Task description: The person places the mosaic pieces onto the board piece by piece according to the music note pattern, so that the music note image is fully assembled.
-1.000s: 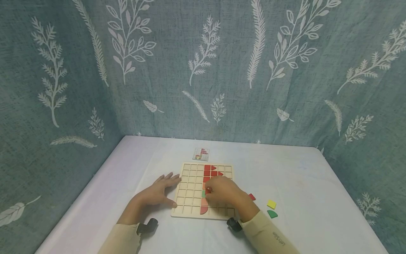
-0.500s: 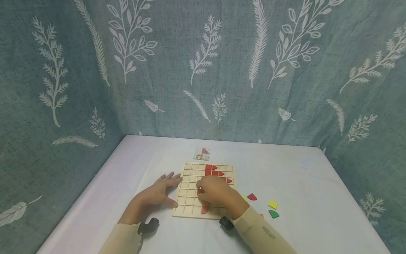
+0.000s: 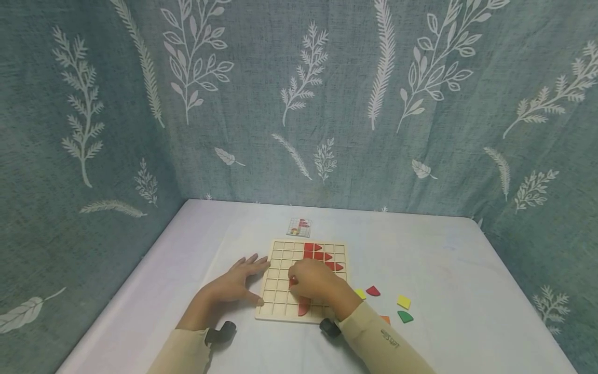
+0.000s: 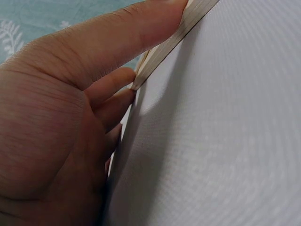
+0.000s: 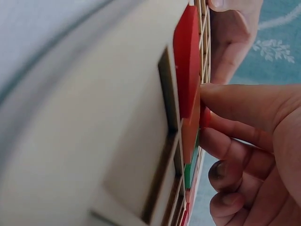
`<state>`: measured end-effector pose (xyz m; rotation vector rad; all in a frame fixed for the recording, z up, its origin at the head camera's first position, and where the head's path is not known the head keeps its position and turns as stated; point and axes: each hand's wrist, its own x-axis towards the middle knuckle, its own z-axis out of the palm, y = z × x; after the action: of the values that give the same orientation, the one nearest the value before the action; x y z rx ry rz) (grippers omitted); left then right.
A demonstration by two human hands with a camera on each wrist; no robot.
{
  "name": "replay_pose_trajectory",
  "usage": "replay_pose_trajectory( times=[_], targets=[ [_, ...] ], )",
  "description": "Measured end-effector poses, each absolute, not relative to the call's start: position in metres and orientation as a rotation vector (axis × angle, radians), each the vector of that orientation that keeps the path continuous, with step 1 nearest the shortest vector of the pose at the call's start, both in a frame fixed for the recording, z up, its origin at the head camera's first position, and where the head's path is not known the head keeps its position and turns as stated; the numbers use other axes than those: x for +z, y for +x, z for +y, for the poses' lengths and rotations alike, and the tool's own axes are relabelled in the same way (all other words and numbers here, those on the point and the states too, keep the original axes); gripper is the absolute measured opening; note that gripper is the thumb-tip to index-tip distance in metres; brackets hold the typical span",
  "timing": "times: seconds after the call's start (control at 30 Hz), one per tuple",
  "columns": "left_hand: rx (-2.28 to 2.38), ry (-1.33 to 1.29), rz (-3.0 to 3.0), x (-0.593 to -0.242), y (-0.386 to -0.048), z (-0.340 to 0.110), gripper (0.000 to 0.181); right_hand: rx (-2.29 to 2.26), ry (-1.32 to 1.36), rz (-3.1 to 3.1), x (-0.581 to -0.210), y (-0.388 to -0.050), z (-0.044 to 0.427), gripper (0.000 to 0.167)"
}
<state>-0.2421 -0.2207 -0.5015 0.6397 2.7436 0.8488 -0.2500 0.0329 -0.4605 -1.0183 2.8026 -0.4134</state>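
A pale wooden grid board (image 3: 282, 310) lies on the table. My left hand (image 3: 235, 283) rests along its left edge, fingers spread, thumb near the front corner. The left wrist view shows the left thumb (image 4: 117, 40) on the board's rim. Over the board's middle, my right hand (image 3: 315, 283) pinches a small red tile (image 3: 293, 282) between thumb and fingers. Red arrow-like rows of tiles (image 3: 319, 256) fill cells at the back. A salmon quarter-round tile (image 3: 303, 309) sits near the front. The right wrist view shows a green tile (image 5: 189, 174) in the column; the pinched tile is mostly hidden.
A small pattern card (image 3: 299, 227) lies behind the board. Right of the board are loose tiles: a red quarter-round (image 3: 373, 291), a yellow square (image 3: 404, 302), a green quarter-round (image 3: 405, 316), and an orange one (image 3: 385, 319) beside the sleeve. Patterned curtains hang behind the table.
My right hand has moved left across the board with the red tile, uncovering the third red row's pointed end and loose tiles on the right. The left hand stays at the edge.
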Motion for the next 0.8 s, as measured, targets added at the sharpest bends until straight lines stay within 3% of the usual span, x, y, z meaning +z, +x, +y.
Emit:
replay_pose_trajectory(
  times=[0.4, 0.6, 0.8],
  targets=[
    [0.837, 0.629, 2.751, -0.4998, -0.2427, -0.2201, 0.106, -0.458, -0.964, 2.777, -0.4611, -0.2460, 0.0324, 0.015],
    [0.820, 0.668, 2.750, -0.4998, -0.2419, -0.2205, 0.104, -0.398, -0.991, 2.806, -0.4617, -0.2450, 0.0302, 0.006],
    [0.813, 0.687, 2.753, -0.4992, -0.2416, -0.2207, 0.103, -0.347, -1.012, 2.817, -0.4615, -0.2440, 0.0283, 0.018]
  ],
)
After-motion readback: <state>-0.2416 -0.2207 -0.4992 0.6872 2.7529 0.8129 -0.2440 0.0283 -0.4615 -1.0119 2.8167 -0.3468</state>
